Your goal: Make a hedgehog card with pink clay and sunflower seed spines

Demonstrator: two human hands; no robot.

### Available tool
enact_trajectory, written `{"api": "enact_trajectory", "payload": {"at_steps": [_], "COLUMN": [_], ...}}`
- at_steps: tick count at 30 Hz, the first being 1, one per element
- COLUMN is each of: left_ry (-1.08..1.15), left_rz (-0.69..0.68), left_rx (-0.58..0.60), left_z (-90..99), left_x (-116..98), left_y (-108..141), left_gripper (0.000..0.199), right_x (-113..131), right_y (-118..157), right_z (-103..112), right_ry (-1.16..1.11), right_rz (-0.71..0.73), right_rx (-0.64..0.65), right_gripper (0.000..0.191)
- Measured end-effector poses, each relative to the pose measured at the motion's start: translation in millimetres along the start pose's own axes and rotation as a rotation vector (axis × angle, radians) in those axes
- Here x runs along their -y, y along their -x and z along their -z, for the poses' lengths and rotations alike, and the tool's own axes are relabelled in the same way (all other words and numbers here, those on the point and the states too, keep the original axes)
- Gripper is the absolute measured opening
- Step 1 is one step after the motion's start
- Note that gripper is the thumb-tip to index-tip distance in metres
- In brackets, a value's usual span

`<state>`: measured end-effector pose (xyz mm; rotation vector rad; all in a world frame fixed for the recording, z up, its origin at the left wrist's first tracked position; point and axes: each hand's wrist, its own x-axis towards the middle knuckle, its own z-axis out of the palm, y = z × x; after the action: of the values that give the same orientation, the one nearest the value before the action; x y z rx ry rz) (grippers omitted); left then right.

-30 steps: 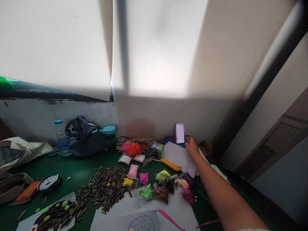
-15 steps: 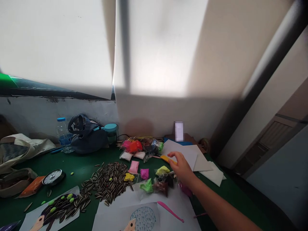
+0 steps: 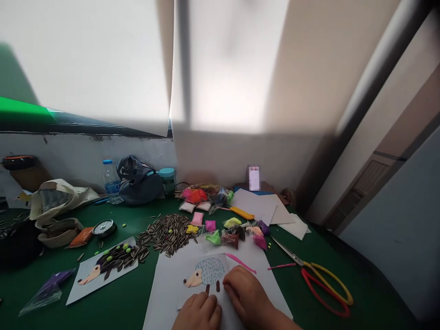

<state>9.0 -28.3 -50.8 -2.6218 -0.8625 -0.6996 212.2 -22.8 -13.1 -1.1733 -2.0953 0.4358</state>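
Note:
On the white paper [image 3: 165, 279] lies a hedgehog picture [image 3: 211, 271] with a blue-scaled body, a peach face and short brown legs. My left hand [image 3: 199, 312] rests on the sheet below the hedgehog, fingers curled under. My right hand [image 3: 248, 293] is beside the picture's right edge, thumb and forefinger pinched together near a brown leg. Whatever either hand may hold is hidden. A pink modelling tool [image 3: 240, 262] lies just above my right hand. To the left, another hedgehog picture [image 3: 82, 291] bears sunflower seeds and green clay dots.
Sunflower seeds [image 3: 168, 233] lie heaped behind the paper, beside bags of coloured clay [image 3: 231, 239]. Open scissors [image 3: 309, 266] are at right. Farther back are a yellow cutter [image 3: 242, 212], a phone [image 3: 254, 178], a dark bag [image 3: 140, 185] and a water bottle [image 3: 112, 183].
My right hand has drawn back from near the yellow cutter to the hedgehog picture. My left hand has come into view. The view has shifted, showing the scissors and more of the left side.

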Motion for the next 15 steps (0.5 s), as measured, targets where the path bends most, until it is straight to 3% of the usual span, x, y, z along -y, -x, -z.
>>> {"api": "enact_trajectory", "payload": {"at_steps": [3,9,15], "left_ry": [0.028,0.080,0.069], "left_rz": [0.033,0.110,0.090], "left_rx": [-0.006,-0.067,-0.115], "left_z": [8.8,15.7,9.6], "left_x": [-8,-17,-13], "left_y": [3,7,8], "left_gripper": [0.034,0.033,0.032], "right_x": [-3,-7,1], "right_y": [0,-1,-2], "right_z": [-2,-4,5], "right_ry": [0.017,0.006,-0.083], "right_rz": [-0.045,-0.073,-0.148], "right_rx": [-0.031,-0.056,-0.080], "right_gripper": [0.016,0.017,0.017]}}
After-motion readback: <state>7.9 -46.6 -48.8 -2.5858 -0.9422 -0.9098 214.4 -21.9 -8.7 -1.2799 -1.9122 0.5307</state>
